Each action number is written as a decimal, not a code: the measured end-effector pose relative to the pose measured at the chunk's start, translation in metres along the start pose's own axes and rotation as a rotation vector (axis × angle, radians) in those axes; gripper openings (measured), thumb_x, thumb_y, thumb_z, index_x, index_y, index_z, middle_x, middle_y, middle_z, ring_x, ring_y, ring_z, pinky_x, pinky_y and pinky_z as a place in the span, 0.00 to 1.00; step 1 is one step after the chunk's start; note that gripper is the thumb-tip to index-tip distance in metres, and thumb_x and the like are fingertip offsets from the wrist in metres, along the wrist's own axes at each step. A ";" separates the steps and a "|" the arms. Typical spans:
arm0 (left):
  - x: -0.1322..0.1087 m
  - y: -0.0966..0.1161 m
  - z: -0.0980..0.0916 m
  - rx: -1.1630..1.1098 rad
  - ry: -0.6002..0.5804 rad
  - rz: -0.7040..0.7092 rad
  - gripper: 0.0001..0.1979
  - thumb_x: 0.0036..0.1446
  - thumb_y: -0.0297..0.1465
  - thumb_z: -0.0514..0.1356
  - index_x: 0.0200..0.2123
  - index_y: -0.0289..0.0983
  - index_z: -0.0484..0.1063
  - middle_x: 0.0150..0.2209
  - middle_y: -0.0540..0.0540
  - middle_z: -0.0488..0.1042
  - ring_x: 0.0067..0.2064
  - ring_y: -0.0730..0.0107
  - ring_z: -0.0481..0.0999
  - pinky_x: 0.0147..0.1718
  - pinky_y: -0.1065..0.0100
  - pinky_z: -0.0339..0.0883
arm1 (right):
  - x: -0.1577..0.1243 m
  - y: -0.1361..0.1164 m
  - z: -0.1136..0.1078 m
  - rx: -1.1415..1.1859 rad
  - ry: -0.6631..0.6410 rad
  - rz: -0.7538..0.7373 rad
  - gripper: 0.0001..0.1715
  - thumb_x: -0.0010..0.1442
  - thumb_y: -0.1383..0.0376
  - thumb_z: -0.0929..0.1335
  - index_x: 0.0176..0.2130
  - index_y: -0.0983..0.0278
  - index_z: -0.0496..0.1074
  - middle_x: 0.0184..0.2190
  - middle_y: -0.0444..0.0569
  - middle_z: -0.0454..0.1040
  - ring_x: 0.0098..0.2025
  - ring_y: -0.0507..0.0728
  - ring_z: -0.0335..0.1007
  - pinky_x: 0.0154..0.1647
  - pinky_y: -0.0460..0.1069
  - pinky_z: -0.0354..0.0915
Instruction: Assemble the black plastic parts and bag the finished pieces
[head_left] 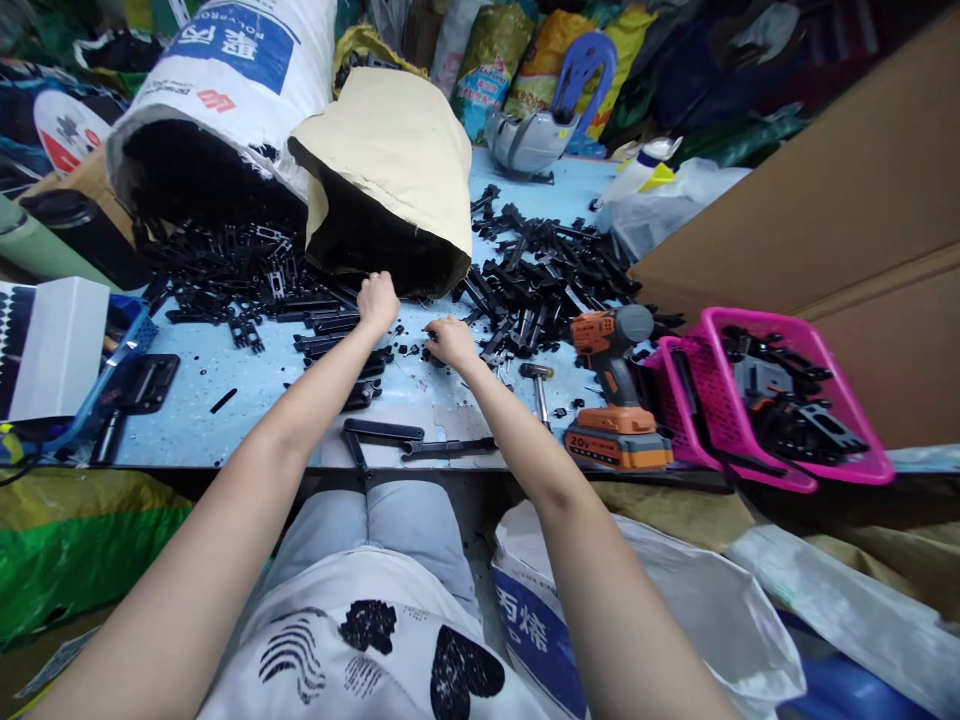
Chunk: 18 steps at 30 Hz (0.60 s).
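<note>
My left hand (377,301) reaches forward to the mouth of a tan sack (390,150) lying on its side, fingers curled down over black plastic parts (330,325) on the light blue table (225,410). My right hand (451,341) is close beside it, fingers pinched on small black pieces at the edge of a big heap of black plastic parts (540,270). What either hand holds is too small to make out.
A white woven sack (217,90) spills black parts at the back left. An orange cordless drill (615,390) stands to the right, beside pink baskets (757,400) with black parts. A hammer (538,385) and long black bars (420,440) lie near the front edge. Cardboard (840,200) is at right.
</note>
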<state>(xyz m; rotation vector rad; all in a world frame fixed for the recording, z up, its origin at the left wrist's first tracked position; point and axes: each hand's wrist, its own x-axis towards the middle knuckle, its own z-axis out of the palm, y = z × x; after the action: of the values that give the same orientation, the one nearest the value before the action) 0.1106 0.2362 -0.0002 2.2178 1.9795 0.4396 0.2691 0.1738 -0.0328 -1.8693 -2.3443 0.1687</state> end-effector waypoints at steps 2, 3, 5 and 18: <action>0.007 -0.009 -0.008 -0.008 0.002 0.027 0.19 0.60 0.22 0.44 0.50 0.32 0.68 0.48 0.36 0.70 0.51 0.57 0.67 0.48 0.60 0.61 | -0.013 0.009 -0.002 0.178 0.128 0.049 0.17 0.54 0.69 0.63 0.44 0.66 0.72 0.43 0.54 0.73 0.45 0.58 0.66 0.47 0.51 0.60; 0.008 -0.011 -0.009 0.007 -0.048 0.081 0.18 0.59 0.24 0.46 0.49 0.32 0.69 0.47 0.36 0.71 0.51 0.56 0.67 0.49 0.60 0.61 | -0.021 0.013 -0.003 0.294 0.197 0.076 0.15 0.54 0.69 0.63 0.42 0.66 0.72 0.42 0.52 0.74 0.42 0.57 0.67 0.46 0.51 0.61; 0.005 -0.008 -0.003 0.044 -0.181 0.191 0.15 0.56 0.26 0.53 0.46 0.32 0.72 0.45 0.36 0.73 0.52 0.53 0.66 0.50 0.57 0.60 | -0.039 0.017 -0.006 0.516 0.297 0.118 0.11 0.53 0.66 0.64 0.37 0.65 0.72 0.37 0.50 0.74 0.37 0.55 0.69 0.42 0.51 0.64; -0.143 -0.044 -0.035 -0.545 0.121 0.184 0.08 0.56 0.33 0.57 0.36 0.35 0.73 0.36 0.45 0.74 0.38 0.68 0.73 0.40 0.67 0.68 | -0.169 -0.054 -0.007 0.788 0.328 -0.064 0.09 0.60 0.60 0.66 0.32 0.61 0.73 0.30 0.49 0.75 0.34 0.55 0.73 0.36 0.50 0.69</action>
<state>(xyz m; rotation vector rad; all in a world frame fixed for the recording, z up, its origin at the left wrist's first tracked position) 0.0448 0.0968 0.0025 2.0496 1.4654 1.0184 0.2553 -0.0032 -0.0233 -1.3082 -1.7385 0.6190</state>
